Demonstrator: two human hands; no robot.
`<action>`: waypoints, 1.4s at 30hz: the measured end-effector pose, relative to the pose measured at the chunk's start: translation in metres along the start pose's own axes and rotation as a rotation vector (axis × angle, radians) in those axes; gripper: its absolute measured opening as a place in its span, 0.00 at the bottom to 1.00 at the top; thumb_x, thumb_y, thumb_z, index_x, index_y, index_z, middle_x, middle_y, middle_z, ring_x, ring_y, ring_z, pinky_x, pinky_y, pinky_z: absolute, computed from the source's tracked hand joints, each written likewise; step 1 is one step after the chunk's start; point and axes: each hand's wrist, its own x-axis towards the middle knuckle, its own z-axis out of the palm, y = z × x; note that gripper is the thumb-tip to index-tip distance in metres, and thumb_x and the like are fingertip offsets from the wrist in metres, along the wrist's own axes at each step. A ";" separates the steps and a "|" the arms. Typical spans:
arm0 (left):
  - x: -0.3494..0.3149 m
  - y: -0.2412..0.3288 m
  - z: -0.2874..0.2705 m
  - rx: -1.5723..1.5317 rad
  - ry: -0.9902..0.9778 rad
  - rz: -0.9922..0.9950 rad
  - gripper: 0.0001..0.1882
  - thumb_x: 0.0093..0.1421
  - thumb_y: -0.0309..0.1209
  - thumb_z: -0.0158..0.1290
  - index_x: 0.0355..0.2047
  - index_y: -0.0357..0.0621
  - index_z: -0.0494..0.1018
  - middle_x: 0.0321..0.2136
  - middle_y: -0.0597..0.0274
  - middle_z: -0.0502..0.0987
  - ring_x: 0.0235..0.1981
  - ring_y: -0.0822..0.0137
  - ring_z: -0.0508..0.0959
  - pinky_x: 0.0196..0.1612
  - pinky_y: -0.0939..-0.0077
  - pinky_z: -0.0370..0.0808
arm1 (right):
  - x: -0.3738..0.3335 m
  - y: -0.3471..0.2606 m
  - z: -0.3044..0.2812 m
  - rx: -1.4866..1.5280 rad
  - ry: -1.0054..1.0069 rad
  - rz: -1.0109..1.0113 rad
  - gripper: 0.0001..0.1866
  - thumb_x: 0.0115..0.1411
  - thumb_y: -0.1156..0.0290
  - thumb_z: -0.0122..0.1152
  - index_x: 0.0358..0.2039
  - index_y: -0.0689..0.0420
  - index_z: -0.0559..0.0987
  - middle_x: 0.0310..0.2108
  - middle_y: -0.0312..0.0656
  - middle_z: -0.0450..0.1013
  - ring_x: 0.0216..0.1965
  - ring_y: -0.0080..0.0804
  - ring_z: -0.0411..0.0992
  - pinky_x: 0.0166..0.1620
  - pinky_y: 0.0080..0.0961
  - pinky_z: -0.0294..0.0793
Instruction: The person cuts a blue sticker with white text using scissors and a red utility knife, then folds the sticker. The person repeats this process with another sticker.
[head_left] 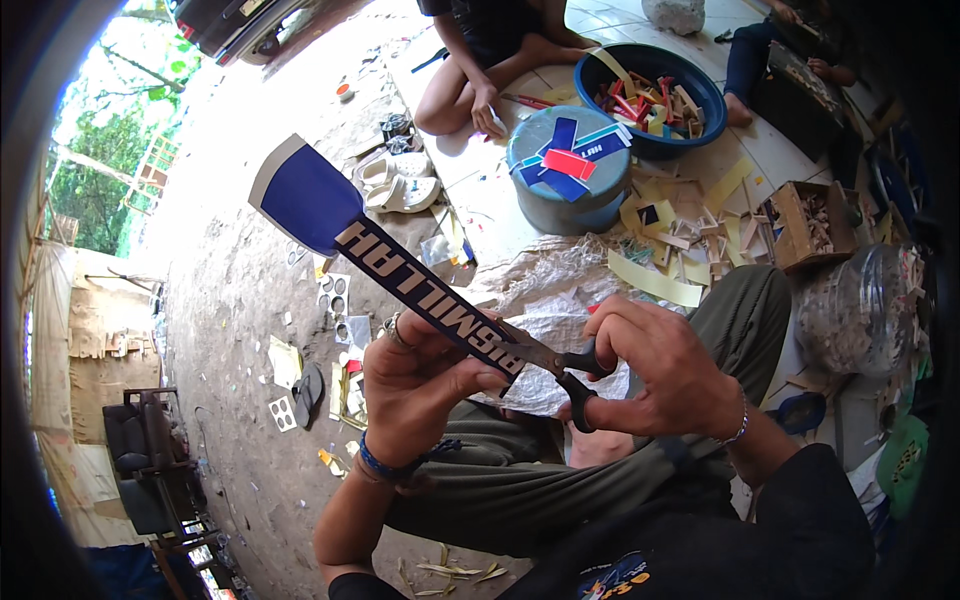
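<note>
Pinched between the thumb and fingers of my left hand (410,395) is a long blue paddle-shaped sticker strip (400,283) with pale lettering. Its wide end, edged in white, points to the far left. My right hand (655,370) grips a pair of scissors (546,357), fingers and thumb through the black handle loops. The blades lie at the strip's narrow near end, close to my left thumb; how far apart they stand is hard to tell. Both hands are above my crossed legs and a crumpled white sack (545,345).
Ahead, an upturned blue-grey bucket (530,205) bears blue and red sticker pieces. Beyond it, a blue basin (718,120) holds wooden parts. A seated person (450,105) is nearby. A wooden box (800,230) and yellow scraps (655,280) lie right, white clogs (405,190) left.
</note>
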 end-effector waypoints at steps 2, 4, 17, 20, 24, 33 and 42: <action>0.000 0.000 0.000 -0.017 0.008 -0.011 0.21 0.59 0.09 0.57 0.52 0.34 0.70 0.52 0.44 0.78 0.52 0.57 0.81 0.53 0.64 0.84 | 0.001 0.000 -0.001 -0.007 -0.006 -0.012 0.24 0.42 0.67 0.80 0.27 0.57 0.69 0.31 0.42 0.71 0.32 0.40 0.73 0.35 0.34 0.72; 0.001 0.001 0.001 -0.029 0.010 -0.008 0.21 0.59 0.09 0.57 0.52 0.34 0.70 0.52 0.44 0.78 0.52 0.57 0.81 0.53 0.63 0.84 | 0.002 0.000 -0.002 -0.008 -0.008 -0.021 0.23 0.42 0.68 0.80 0.27 0.57 0.69 0.31 0.42 0.71 0.32 0.40 0.73 0.35 0.34 0.72; 0.013 0.011 0.010 0.023 0.041 -0.069 0.27 0.61 0.16 0.60 0.58 0.39 0.63 0.50 0.45 0.78 0.52 0.63 0.80 0.53 0.70 0.80 | -0.026 0.089 0.063 -0.026 0.054 0.363 0.22 0.57 0.60 0.72 0.42 0.61 0.72 0.42 0.49 0.70 0.39 0.50 0.73 0.43 0.41 0.73; 0.013 0.012 0.009 0.006 0.048 -0.083 0.27 0.63 0.18 0.59 0.60 0.44 0.63 0.49 0.50 0.79 0.52 0.66 0.79 0.52 0.73 0.79 | -0.065 0.129 0.093 -0.370 -0.354 0.549 0.23 0.51 0.55 0.72 0.38 0.59 0.77 0.43 0.49 0.72 0.39 0.52 0.78 0.40 0.48 0.77; 0.012 0.012 0.011 0.106 0.145 -0.126 0.27 0.65 0.25 0.60 0.60 0.43 0.62 0.46 0.51 0.78 0.47 0.65 0.79 0.50 0.70 0.77 | -0.108 0.154 0.125 -0.424 -0.253 0.497 0.24 0.50 0.56 0.74 0.39 0.59 0.77 0.43 0.49 0.72 0.40 0.48 0.77 0.43 0.44 0.76; 0.017 0.013 0.011 0.022 0.130 -0.115 0.24 0.62 0.13 0.58 0.55 0.43 0.65 0.49 0.47 0.79 0.50 0.65 0.79 0.52 0.71 0.80 | -0.125 0.162 0.146 -0.631 -0.313 0.340 0.07 0.56 0.71 0.57 0.35 0.56 0.79 0.39 0.49 0.72 0.33 0.44 0.77 0.36 0.42 0.77; 0.017 0.006 0.011 0.335 0.191 0.032 0.20 0.56 0.16 0.65 0.48 0.39 0.73 0.46 0.51 0.81 0.47 0.65 0.82 0.49 0.72 0.81 | -0.012 0.055 0.062 0.515 0.038 0.370 0.18 0.64 0.60 0.67 0.50 0.57 0.79 0.52 0.41 0.76 0.42 0.28 0.77 0.40 0.27 0.74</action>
